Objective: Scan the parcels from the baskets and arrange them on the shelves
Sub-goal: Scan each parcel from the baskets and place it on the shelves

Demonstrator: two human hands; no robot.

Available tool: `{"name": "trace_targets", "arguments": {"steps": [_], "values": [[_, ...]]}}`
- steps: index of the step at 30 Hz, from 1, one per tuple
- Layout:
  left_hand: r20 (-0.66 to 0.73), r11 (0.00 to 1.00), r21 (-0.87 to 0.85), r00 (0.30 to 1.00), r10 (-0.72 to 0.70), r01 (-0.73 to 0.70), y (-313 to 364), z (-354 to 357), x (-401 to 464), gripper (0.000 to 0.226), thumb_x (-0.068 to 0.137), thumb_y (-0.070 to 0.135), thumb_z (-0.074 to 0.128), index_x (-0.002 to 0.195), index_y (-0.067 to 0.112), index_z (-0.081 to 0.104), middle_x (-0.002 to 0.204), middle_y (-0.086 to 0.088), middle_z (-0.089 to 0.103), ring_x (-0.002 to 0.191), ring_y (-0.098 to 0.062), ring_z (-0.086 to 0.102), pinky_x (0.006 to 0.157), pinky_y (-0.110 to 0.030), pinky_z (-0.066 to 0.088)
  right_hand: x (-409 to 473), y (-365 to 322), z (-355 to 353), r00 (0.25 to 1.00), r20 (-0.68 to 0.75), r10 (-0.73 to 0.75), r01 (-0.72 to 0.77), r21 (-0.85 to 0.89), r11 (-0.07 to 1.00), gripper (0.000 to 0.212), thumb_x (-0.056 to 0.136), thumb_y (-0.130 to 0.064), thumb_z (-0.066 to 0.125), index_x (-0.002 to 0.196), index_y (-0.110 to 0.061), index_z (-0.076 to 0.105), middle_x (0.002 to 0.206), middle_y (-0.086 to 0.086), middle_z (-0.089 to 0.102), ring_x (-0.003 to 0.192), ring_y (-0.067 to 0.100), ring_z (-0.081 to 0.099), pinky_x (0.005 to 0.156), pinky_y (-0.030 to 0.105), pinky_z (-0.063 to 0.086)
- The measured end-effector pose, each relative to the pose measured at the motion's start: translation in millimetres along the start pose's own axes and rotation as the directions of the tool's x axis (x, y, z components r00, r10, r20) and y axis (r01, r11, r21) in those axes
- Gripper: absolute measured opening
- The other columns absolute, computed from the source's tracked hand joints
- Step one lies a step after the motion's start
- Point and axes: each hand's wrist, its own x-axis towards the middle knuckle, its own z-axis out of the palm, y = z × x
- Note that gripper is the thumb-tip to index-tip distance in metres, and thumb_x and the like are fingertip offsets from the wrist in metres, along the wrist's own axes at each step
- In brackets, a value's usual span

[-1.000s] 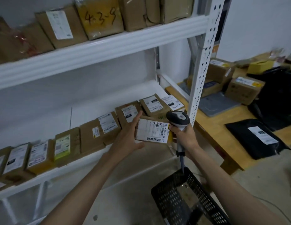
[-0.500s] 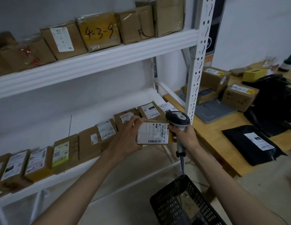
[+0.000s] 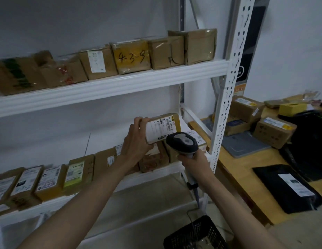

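Shelves (image 3: 109,87) white, parcel-lined; wooden table (image 3: 246,178) right; floor probably concrete.

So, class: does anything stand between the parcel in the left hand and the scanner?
Nothing visible does. The left hand holds the parcel label-out, and the scanner in the right hand sits just below its barcode.

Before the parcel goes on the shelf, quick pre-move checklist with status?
1. Left hand grips the parcel: ok.
2. Right hand holds the scanner: ok.
3. Scanner head beside the parcel's barcode label: ok.
4. Scan registered: cannot tell.
5. Free slot in the middle shelf row: cannot tell, the hands hide that stretch.
6. Basket below, out of the path: ok.
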Motion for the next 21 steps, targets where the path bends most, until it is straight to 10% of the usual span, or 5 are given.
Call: {"name": "trace_targets", "arguments": {"steps": [6,21], "values": [[-0.048,1.0,0.004,0.999,-0.01,0.01,-10.3,-4.9,8.8,0.09,0.066,0.032,0.093,0.136,0.018,0.039,0.132,-0.002,0.036,0.117,-0.017,0.045,0.062,-0.021,0.055,-9.3,-9.2,6.7,0.996,0.079,-0.034,0.037,-0.044,0.998,0.034,0.091,-0.002,0.067,0.096,-0.035,0.062,0.076,-0.022,0.069,0.076,-0.017,0.062,0.061,0.003,0.045],[-0.146,1.0,0.024,0.989,0.016,-0.012,-16.0,-54.4,-1.5,0.089,0.067,0.045,0.089,0.136,0.015,0.04,0.13,-0.007,0.041,0.118,-0.023,0.048,0.066,-0.03,0.057,-13.9,-39.2,18.4,0.988,0.092,-0.126,0.127,-0.007,0.992,0.039,0.09,-0.003,0.067,0.103,-0.039,0.063,0.092,-0.016,0.071,0.085,-0.006,0.065,0.065,0.007,0.049]]}}
